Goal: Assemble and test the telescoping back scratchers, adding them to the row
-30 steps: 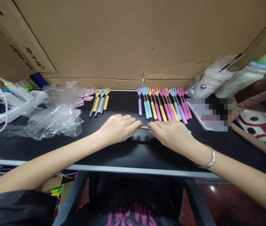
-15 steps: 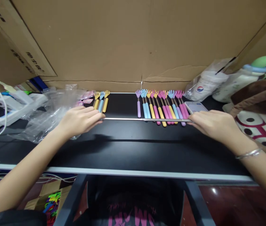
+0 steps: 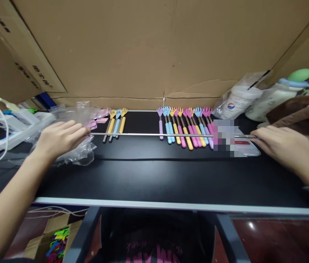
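Observation:
A thin telescopic metal rod stretches level above the black table. My left hand is closed round its left end, my right hand round its right end; both ends are hidden in the fingers. Beyond the rod, several back scratchers with claw heads and purple, blue, yellow and pink handles lie side by side. A smaller group of back scratchers, yellow and blue, lies nearer my left hand. Between the larger row and my right hand is a phone, partly blurred out.
Crumpled clear plastic bags and a white tray lie at the left. A bagged cup and a bottle stand at the back right. Cardboard walls the back. Below sits a box of colourful pieces.
My hands have moved apart, left hand leftward and right hand rightward. The rod between them now shows much longer. The phone's screen has come into fuller view.

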Action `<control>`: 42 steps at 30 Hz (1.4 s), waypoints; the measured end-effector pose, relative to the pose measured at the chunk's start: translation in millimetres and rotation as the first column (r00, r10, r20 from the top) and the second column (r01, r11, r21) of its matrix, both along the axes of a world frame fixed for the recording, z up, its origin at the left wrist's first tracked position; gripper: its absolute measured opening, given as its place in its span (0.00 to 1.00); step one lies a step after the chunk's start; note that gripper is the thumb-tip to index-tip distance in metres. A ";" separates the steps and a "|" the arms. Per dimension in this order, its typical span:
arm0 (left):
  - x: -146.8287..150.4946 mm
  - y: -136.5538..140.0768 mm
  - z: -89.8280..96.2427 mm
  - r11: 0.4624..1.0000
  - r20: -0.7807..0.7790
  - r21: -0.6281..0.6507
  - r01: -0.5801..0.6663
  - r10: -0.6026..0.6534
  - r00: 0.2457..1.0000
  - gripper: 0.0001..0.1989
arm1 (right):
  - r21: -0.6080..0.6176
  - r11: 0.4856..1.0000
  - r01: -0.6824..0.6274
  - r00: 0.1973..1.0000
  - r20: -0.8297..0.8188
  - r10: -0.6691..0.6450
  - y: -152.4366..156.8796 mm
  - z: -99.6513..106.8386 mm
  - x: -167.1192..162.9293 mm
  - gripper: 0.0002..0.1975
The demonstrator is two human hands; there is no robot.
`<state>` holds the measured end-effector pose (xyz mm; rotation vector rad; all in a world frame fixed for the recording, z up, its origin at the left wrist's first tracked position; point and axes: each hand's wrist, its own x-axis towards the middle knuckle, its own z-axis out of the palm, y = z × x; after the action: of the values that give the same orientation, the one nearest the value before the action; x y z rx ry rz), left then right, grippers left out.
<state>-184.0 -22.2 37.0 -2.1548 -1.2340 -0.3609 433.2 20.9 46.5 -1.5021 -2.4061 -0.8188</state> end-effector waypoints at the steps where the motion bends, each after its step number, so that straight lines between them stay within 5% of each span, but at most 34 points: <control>1: 2.3 0.2 0.4 1.000 0.029 -0.004 -0.009 0.010 1.000 0.15 | -0.005 1.000 -0.009 0.999 0.048 0.009 0.3 0.5 -2.2 0.11; 7: 14.3 2.5 3.7 0.995 0.126 -0.101 -0.007 0.020 0.992 0.15 | -0.003 1.000 0.015 0.965 0.262 -0.013 5.4 -0.7 -4.3 0.09; 12: 19.9 5.8 3.6 1.000 -0.054 -0.003 0.004 -0.004 0.999 0.15 | -0.023 1.000 0.020 0.948 0.318 -0.012 5.0 -0.3 -4.6 0.04; 19: 76.8 17.5 -0.9 0.967 -0.265 0.138 0.213 -0.171 0.949 0.12 | 0.016 0.988 -0.154 0.947 0.289 0.143 -14.0 3.2 -88.0 0.09; 26: 146.8 9.2 -10.3 0.952 -0.137 0.027 0.305 -0.299 0.945 0.12 | 0.032 0.922 -0.386 0.917 0.124 0.379 -34.0 -12.1 -171.9 0.10; 34: 151.1 10.5 -13.6 0.962 -0.059 -0.029 0.272 -0.274 0.960 0.13 | 0.075 0.926 -0.369 0.925 0.131 0.358 -31.4 -3.1 -181.0 0.11; 42: 191.9 -2.5 -11.9 0.931 0.021 -0.124 0.344 -0.344 0.939 0.11 | 0.032 0.942 -0.335 0.942 0.040 0.333 -49.0 -19.8 -206.6 0.13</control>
<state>7.8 -24.7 25.0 -2.4848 -0.8928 -0.4368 226.6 -28.1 26.7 -1.0280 -2.5531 -0.8110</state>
